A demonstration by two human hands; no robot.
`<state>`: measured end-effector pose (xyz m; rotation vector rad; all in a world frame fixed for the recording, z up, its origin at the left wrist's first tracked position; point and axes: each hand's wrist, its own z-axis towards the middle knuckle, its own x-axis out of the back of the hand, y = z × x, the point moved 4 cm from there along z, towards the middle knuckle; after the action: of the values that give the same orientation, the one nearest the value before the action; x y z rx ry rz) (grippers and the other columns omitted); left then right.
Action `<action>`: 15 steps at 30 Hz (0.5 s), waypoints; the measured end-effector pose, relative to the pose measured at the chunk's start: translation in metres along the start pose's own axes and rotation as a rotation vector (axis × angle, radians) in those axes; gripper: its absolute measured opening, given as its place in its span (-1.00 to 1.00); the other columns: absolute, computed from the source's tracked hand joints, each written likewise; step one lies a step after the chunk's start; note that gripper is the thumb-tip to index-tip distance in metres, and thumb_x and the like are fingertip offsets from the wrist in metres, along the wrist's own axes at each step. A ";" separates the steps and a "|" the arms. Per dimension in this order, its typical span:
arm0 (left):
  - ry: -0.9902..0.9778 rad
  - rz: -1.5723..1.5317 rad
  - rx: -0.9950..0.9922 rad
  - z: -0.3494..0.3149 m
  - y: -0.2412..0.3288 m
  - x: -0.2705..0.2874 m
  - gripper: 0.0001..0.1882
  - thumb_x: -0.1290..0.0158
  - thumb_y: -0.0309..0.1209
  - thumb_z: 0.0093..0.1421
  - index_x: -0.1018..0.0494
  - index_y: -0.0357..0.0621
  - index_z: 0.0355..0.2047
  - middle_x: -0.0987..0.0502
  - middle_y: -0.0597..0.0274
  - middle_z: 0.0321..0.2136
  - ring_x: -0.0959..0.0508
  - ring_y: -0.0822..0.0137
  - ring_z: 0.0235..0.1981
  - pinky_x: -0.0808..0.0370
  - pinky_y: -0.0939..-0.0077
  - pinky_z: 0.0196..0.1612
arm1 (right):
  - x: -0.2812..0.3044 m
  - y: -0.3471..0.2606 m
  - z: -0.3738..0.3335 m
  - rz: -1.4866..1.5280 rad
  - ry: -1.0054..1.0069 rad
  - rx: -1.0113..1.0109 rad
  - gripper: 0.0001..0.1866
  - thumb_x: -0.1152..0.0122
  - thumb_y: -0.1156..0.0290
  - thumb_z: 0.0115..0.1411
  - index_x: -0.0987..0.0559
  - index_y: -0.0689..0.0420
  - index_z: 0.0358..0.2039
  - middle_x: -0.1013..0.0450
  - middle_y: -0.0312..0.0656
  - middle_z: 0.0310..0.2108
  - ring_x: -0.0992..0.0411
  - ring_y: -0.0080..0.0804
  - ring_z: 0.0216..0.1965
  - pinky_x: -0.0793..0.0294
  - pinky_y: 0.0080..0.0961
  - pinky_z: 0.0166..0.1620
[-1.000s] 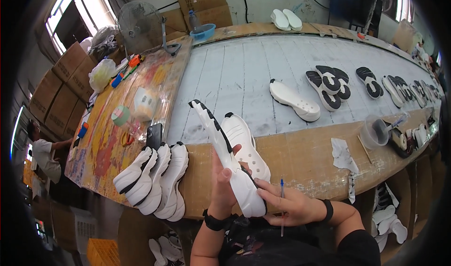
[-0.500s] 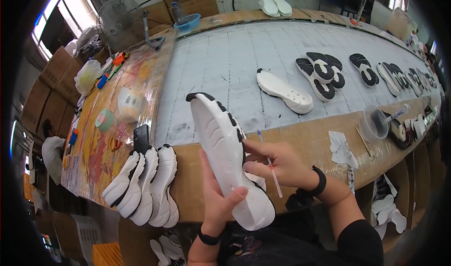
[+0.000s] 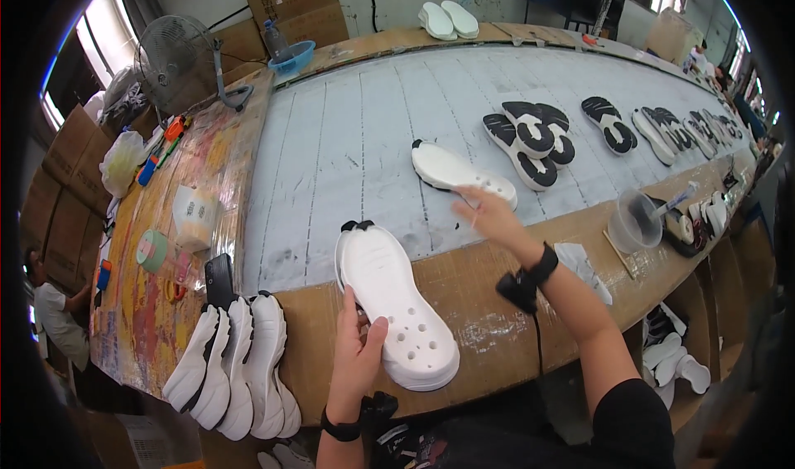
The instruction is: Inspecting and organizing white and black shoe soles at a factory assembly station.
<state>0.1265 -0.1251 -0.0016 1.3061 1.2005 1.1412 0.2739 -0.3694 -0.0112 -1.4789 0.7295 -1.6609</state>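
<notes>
A white shoe sole with round holes in its heel and a black toe edge lies tilted at the table's near edge. My left hand is closed on its left side, thumb on top. My right hand, slightly blurred, reaches over the near side of a second white sole on the white sheet. A thin pale streak at its fingertips looks like the slim pen. Whether the fingers touch that second sole I cannot tell.
Several white soles lean together at the left. Black-and-white soles lie in groups farther right. A clear cup, a crumpled paper and a black phone rest along the near edge. A dark cabled device is at my right wrist.
The sole in my left hand has come down toward the table and turned its holed face up. My right hand has left it and moved away over the second sole. The view has shifted.
</notes>
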 end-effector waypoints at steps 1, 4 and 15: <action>0.049 0.003 -0.010 0.000 0.005 -0.006 -0.37 0.11 -0.45 0.12 0.11 -0.37 0.15 -0.23 0.05 -0.17 -0.30 0.30 -0.17 -0.29 0.50 -0.11 | 0.017 0.036 0.015 -0.151 0.226 0.085 -0.57 -0.15 0.22 0.01 -0.42 0.24 -0.16 -0.45 0.02 -0.37 -0.45 -0.24 -0.41 -0.41 -0.46 -0.33; 0.083 0.496 -0.104 -0.001 0.018 -0.009 -0.42 0.08 -0.44 0.08 -0.04 -0.40 0.09 -0.23 0.02 -0.19 -0.31 0.23 -0.18 -0.28 0.46 -0.12 | 0.038 0.115 0.035 -0.302 0.380 -0.057 -0.54 -0.17 0.25 -0.03 -0.40 0.29 -0.16 -0.43 0.07 -0.32 -0.43 -0.11 -0.36 -0.41 -0.37 -0.29; 0.062 0.623 -0.318 0.010 0.033 0.017 -0.50 0.08 -0.34 0.13 -0.15 -0.40 0.02 -0.11 -0.17 0.05 -0.18 0.05 0.07 -0.12 0.37 0.08 | 0.016 0.014 -0.010 0.814 -0.208 -0.383 -0.59 0.07 0.43 0.02 -0.34 0.16 -0.05 -0.39 -0.22 -0.26 -0.41 -0.42 -0.29 -0.46 -0.48 -0.34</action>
<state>0.1402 -0.1099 0.0309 1.4383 0.6162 1.7443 0.2661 -0.3913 -0.0152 -1.3046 1.3555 -0.7661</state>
